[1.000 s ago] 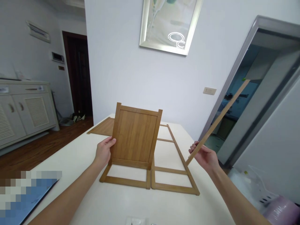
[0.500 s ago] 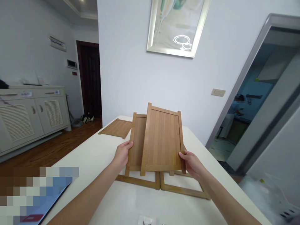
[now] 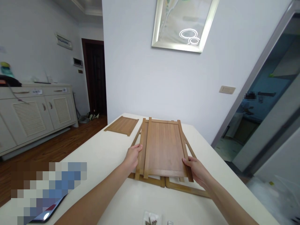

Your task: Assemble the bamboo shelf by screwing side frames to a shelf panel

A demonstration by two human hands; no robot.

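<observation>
Two wooden panels overlap in front of me, low over the table. My left hand [image 3: 132,158] is closed on the left rail of the lower panel [image 3: 142,134]. My right hand [image 3: 196,169] grips the right rail of the upper panel [image 3: 166,147], thumb on top. The upper panel covers most of the lower one and is shifted right of it. Beneath them lie two wooden frames, a left frame [image 3: 152,182] and a right frame [image 3: 187,191], side by side and partly hidden. Whether the panels touch these frames, I cannot tell.
A third wooden panel [image 3: 123,125] lies at the back left of the white table [image 3: 112,200]. Near the front edge are a clear bag of screws [image 3: 152,219] and a small metal piece [image 3: 170,222]. A device with a pixelated screen [image 3: 48,211] is at the lower left. A wall stands behind.
Both panels have come down from a raised tilt to lie flatter, with the upper one more squarely over the lower. Both hands keep their hold. The view has shifted slightly.
</observation>
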